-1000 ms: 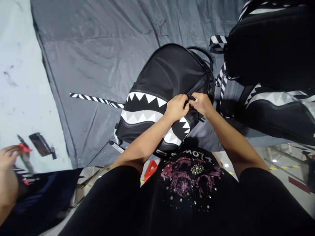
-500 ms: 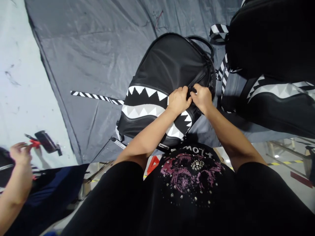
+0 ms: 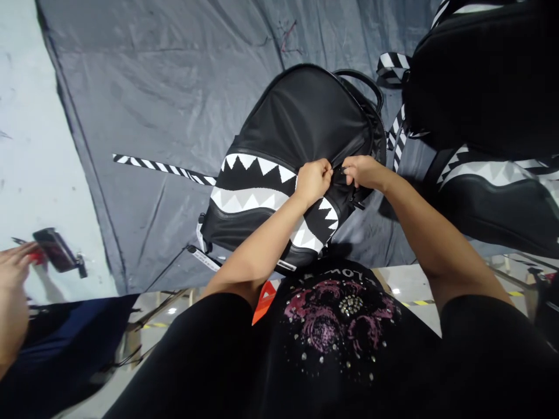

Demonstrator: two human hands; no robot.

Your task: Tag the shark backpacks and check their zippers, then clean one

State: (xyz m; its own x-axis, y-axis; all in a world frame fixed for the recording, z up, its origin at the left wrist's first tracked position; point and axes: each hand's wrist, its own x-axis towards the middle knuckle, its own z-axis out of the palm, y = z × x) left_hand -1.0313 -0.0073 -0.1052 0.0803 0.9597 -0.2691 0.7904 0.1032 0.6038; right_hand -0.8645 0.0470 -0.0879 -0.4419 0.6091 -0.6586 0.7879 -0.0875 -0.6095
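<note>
A black backpack (image 3: 301, 116) with a white and grey shark-teeth pattern lies tilted on the grey cloth in front of me. My left hand (image 3: 313, 181) is closed in a pinch on the fabric at the backpack's right side, by the teeth panel. Just to its right, my right hand (image 3: 360, 171) pinches something small and dark at the side, perhaps a zipper pull; the fingers partly hide it. A dark zipper pull (image 3: 358, 204) hangs below my right hand. The carry handle (image 3: 362, 81) arches at the upper right.
A striped strap (image 3: 163, 169) sticks out left over the grey cloth (image 3: 166, 105). More black backpacks (image 3: 506, 203) are piled at right. Far left, another person's hand (image 3: 15, 262) is beside a dark phone-like object (image 3: 55, 249) on a white surface.
My right hand has moved slightly away from my left, its wrist swinging up and right. The zipper pull below it now shows. The other person's hand has shifted left.
</note>
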